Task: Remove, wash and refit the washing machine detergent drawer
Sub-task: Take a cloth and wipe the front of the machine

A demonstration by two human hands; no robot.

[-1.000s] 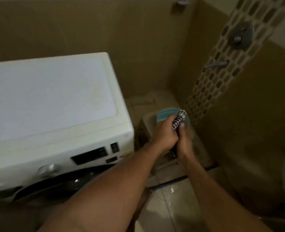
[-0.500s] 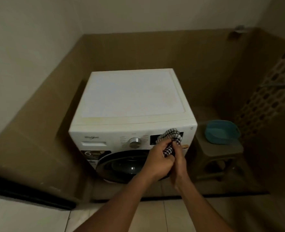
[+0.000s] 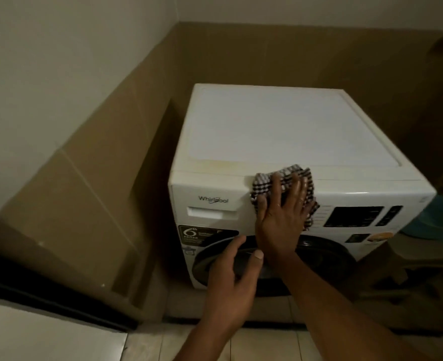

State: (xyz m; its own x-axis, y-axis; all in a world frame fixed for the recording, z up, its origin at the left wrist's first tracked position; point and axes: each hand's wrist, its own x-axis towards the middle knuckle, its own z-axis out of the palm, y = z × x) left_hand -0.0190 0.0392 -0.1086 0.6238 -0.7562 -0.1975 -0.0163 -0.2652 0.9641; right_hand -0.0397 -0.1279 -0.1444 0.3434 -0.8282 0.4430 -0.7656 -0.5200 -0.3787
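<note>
Drawer's back in, now the front panel gets a wipe-down

The detergent drawer [image 3: 211, 207] sits flush in its slot at the upper left of the washing machine [image 3: 280, 142] front, under the brand logo, so the refit looks done. Just right of it, the right hand [image 3: 280, 214] presses a checked cloth [image 3: 284, 190] flat against the control panel, fingers spread wide, palm doing the pinning rather than any pinch. The left hand [image 3: 231, 277] hangs loose and half-open in front of the round door [image 3: 316, 259], holding nothing; whether it touches the door rim can't be told. To do this bit well, probably keep the cloth flat, work from the top edge downward, go light over the display [image 3: 353, 216], and run along the drawer's seam where drips collect. A blue basin [image 3: 428, 217] peeks out at the far right.
</note>
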